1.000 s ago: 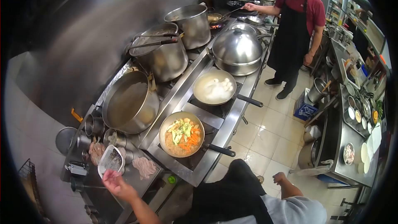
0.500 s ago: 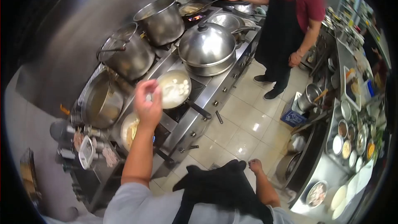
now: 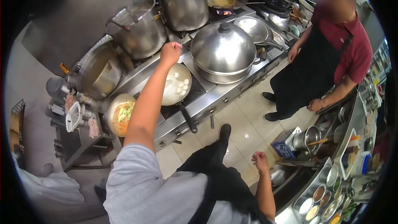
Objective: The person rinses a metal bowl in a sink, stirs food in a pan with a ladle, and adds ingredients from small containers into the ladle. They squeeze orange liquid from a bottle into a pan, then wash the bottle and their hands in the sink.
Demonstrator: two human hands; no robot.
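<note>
My left hand (image 3: 171, 54) reaches over the stove with its fingers closed; what they hold, if anything, is too small to make out. It is just beyond a frying pan (image 3: 174, 93) of whitish sauce and pale round pieces, and my forearm covers part of that pan. A large domed lid (image 3: 224, 47) sits on a wide pot to the hand's right. Left of my forearm, a second pan (image 3: 120, 116) contains orange and pale green food. My right hand (image 3: 260, 161) hangs low over the floor, fingers curled in, with nothing visible in them.
Large steel pots (image 3: 182, 10) stand along the back of the stove. A co-worker (image 3: 315, 58) in a dark apron stands at the right. Ingredient bowls (image 3: 319, 193) line the right counter. The black pan handle (image 3: 188, 118) sticks out past the stove's front edge.
My left hand has moved farther back past the sauce pan, and its fingers have closed. My right hand is raised slightly. The co-worker's arm has drawn back from the rear pan. The view has shifted.
</note>
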